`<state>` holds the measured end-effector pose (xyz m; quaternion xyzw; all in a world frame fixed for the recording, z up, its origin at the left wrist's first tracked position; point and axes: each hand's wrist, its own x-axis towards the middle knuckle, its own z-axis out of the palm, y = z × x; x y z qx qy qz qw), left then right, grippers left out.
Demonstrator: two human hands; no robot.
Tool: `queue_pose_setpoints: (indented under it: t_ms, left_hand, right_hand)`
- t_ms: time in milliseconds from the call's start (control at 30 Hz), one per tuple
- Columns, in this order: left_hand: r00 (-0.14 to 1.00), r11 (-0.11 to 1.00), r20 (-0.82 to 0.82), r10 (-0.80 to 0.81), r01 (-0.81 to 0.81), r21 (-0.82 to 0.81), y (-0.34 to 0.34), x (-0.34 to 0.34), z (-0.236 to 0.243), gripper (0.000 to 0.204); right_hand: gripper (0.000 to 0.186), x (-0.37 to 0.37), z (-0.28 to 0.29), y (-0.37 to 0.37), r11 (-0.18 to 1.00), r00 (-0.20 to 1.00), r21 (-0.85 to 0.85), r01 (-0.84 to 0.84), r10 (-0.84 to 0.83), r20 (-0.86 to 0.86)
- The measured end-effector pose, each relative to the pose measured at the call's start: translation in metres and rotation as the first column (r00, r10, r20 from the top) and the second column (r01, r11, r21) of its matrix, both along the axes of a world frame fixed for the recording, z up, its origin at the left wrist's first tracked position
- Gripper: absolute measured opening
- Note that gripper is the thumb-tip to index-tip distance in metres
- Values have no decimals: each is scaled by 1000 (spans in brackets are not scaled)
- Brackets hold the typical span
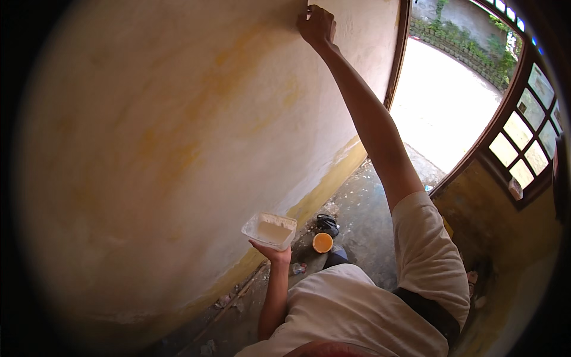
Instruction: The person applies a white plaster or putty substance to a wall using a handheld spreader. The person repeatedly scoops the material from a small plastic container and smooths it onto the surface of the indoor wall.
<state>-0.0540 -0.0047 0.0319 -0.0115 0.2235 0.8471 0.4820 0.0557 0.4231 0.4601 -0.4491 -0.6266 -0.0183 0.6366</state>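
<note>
A translucent, white-smeared tub [270, 231] is being held near the stained wall [178, 208] by the left hand [272, 253]. The curled right hand [318, 25] is being held high at the wall; its contents cannot be told. An open doorway [446, 101] is being bounded by a dark frame [399, 59].

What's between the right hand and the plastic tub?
In the head view, only wall shows between the right hand and the tub; no object crosses that stretch.
</note>
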Motion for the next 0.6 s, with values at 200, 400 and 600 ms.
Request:
queue_pose_setpoints:
  t_ms: [200,400,600]
  left_hand:
    - [998,1000,-53,29,-29,3,-21,-10,3,77]
    - [1000,1000,-10,0,-1,-30,-23,-4,1,69]
    - [999,998,-19,32,-33,-55,-19,3,25,63]
  right_hand:
    - [26,-106,-4,-174,839,894,360,-409,289,344]
    - [22,-59,-93,-167,745,833,373,-553,506,224]
    - [29,41,-49,0,985,984,173,-5,36,-175]
